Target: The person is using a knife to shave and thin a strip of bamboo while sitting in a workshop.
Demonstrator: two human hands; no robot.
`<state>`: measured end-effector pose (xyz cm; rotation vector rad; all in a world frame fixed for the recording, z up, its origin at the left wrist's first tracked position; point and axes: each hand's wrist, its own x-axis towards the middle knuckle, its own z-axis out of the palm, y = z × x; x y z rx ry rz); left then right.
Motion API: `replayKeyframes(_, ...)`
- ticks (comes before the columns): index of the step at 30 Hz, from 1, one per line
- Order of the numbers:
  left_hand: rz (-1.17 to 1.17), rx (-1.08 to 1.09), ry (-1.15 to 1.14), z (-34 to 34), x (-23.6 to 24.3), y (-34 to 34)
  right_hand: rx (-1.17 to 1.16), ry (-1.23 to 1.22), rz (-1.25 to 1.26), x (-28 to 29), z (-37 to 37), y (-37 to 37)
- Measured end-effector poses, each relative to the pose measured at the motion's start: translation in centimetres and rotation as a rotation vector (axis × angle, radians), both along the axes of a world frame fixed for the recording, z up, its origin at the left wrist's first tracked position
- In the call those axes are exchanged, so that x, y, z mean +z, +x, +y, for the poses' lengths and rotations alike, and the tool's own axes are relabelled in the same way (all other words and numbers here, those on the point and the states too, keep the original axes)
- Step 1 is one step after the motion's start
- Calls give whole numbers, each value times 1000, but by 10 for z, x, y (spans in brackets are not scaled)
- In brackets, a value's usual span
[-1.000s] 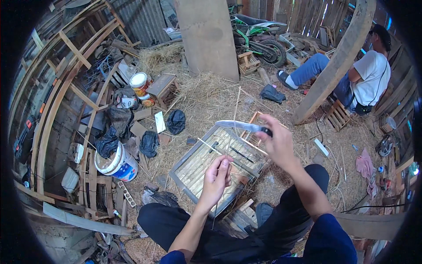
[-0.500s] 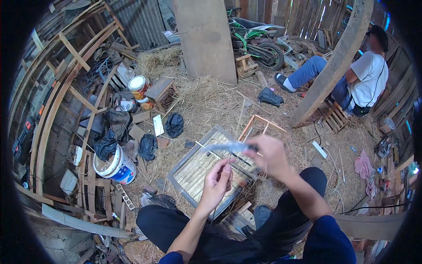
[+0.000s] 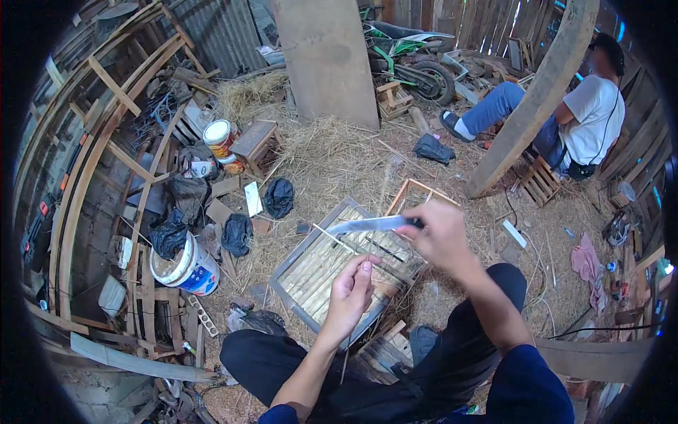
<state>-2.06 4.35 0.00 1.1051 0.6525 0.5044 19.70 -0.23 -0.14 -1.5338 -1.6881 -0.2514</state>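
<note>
In my right hand [image 3: 438, 233] is a knife [image 3: 367, 225] with a long blade and dark handle, held nearly level above a slatted board with a grey frame [image 3: 304, 275]. My left hand [image 3: 351, 286] pinches a thin strip [image 3: 371, 259] just below the blade; whether blade and strip touch, I cannot tell. Pale and dark sticks [image 3: 381, 249] lie on the board beneath my hands, and a small open wooden frame [image 3: 409, 188] sits behind it.
A person [image 3: 586, 120] in a white shirt sits behind a leaning post [image 3: 515, 138]. A white bucket [image 3: 191, 272], paint cans [image 3: 219, 138], black bags [image 3: 279, 198] and a stool [image 3: 254, 138] stand or lie left. A motorbike [image 3: 417, 71] is at the back, near a tall panel [image 3: 321, 63].
My right hand and knife have moved down and slightly left, with the blade sweeping leftward over the board. My left hand stays pinched on the strip, nearly in place.
</note>
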Motion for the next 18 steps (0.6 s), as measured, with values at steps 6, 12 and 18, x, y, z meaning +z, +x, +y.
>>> replayKeyframes(6,56,38,161,2,-22,6,102,-48,-113,0,0,-17)
replayKeyframes(12,59,13,131,-2,-15,4,-92,13,15,-1,3,5)
replayKeyframes(18,44,-32,40,4,-5,1,12,-7,-11,-2,13,11)
